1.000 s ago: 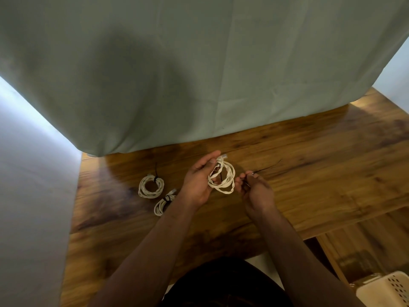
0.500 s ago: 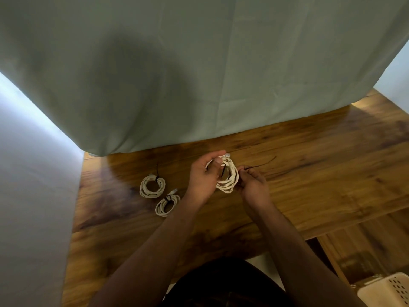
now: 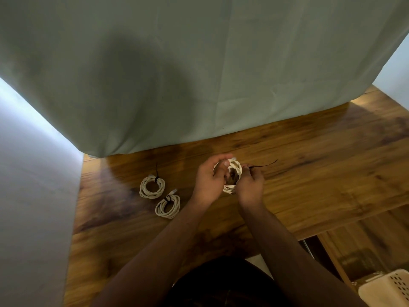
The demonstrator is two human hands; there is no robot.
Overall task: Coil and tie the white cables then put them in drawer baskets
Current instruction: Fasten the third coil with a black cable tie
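Between both hands, just above the wooden table [image 3: 321, 173], I hold a coiled white cable [image 3: 235, 171]. My left hand [image 3: 210, 180] grips the coil's left side, with thumb and fingers curled round its top. My right hand [image 3: 251, 183] pinches a thin black tie [image 3: 264, 166] at the coil's right edge; the tie's free end sticks out to the right. Two more coiled white cables lie on the table to the left, each bound with a black tie: one farther back [image 3: 152, 187] and one nearer [image 3: 168, 206].
A pale green cloth [image 3: 199, 74] hangs over the back of the table. A cream perforated basket [image 3: 386, 289] shows at the bottom right corner, below the table's edge. A white wall [image 3: 33, 196] borders the left side.
My right hand has moved in against the coil with the black tie. My left hand has curled more tightly round the coil's top. The two tied coils have not moved.
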